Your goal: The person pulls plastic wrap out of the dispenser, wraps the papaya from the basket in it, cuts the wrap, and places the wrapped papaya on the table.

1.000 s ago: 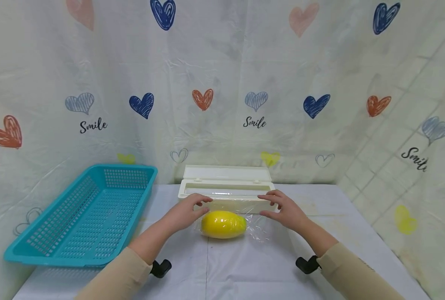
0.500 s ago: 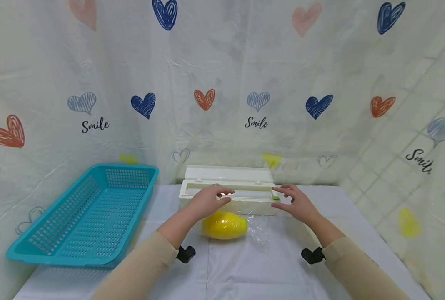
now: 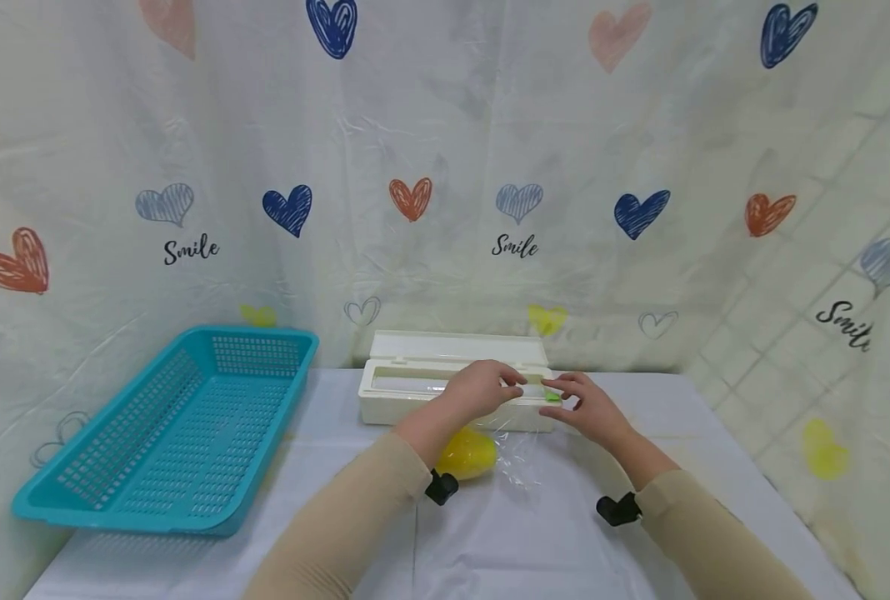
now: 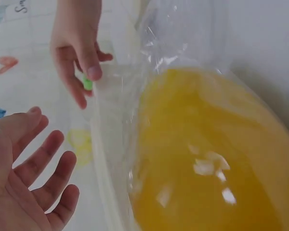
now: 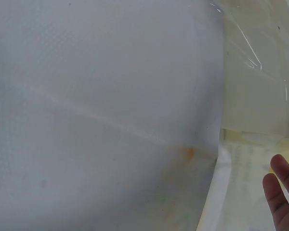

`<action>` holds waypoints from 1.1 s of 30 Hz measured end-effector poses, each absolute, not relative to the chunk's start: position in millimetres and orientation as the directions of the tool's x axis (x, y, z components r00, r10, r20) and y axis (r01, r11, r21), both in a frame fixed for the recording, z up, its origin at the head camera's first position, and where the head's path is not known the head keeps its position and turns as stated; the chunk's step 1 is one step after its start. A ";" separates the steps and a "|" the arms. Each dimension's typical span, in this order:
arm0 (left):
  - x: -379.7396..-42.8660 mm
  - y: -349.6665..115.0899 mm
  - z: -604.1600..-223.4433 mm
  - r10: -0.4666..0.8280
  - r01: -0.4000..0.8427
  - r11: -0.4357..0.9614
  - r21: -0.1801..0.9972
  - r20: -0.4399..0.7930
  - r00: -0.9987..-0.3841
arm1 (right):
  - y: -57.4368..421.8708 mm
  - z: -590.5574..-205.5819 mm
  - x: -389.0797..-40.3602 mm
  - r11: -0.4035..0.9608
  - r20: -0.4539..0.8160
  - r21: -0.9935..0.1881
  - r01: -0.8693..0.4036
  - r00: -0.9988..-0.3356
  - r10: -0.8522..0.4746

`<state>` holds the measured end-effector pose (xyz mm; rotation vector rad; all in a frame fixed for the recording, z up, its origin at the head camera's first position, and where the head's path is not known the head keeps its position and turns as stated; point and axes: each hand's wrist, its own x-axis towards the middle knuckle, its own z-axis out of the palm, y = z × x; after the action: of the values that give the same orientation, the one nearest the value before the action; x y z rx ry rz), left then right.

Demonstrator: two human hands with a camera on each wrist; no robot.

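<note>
A white cling film dispenser (image 3: 392, 408) with its lid (image 3: 452, 344) raised stands at the back of the table. My right hand (image 3: 591, 408) is at its right end, thumb on the front and index finger over the top. The green slide cutter (image 3: 552, 397) shows between them. My left hand (image 3: 482, 390) hovers over the dispenser's front, right of its middle, and holds nothing; its fingers are spread loosely in the left wrist view. Below the left forearm lies a smooth yellow, green-ended fruit (image 3: 469, 454), perhaps a papaya, partly hidden and covered by clear film (image 4: 183, 43).
A turquoise perforated basket (image 3: 223, 433) stands at the left of the table (image 3: 520, 550), which has a white cover. Behind hangs a pale curtain (image 3: 445, 275) printed with hearts. Loose clear film (image 3: 516, 462) trails right of the fruit.
My left hand has moved right along the dispenser, its forearm now covering part of the fruit. My right hand shifted slightly right early on, uncovering the green cutter, then stayed nearly still.
</note>
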<state>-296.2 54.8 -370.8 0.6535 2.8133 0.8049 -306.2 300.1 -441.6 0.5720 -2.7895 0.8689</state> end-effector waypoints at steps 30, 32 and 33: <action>-323.2 129.1 -376.8 0.702 0.703 0.711 -0.005 -0.067 -0.709 | 302.8 -443.5 -305.5 0.740 0.300 -0.532 -0.412 -0.909 -0.290; -323.0 129.6 -375.7 0.713 0.717 0.696 -0.038 -0.074 -0.697 | 302.7 -443.5 -305.1 0.735 0.308 -0.531 -0.423 -0.904 -0.298; -322.8 129.6 -374.9 0.715 0.719 0.693 -0.052 -0.079 -0.695 | 302.8 -443.7 -305.2 0.736 0.312 -0.523 -0.429 -0.901 -0.303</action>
<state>-322.8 129.6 -374.9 1.2037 2.8422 -0.1210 -305.2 302.8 -443.7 0.5832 -2.7323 0.8984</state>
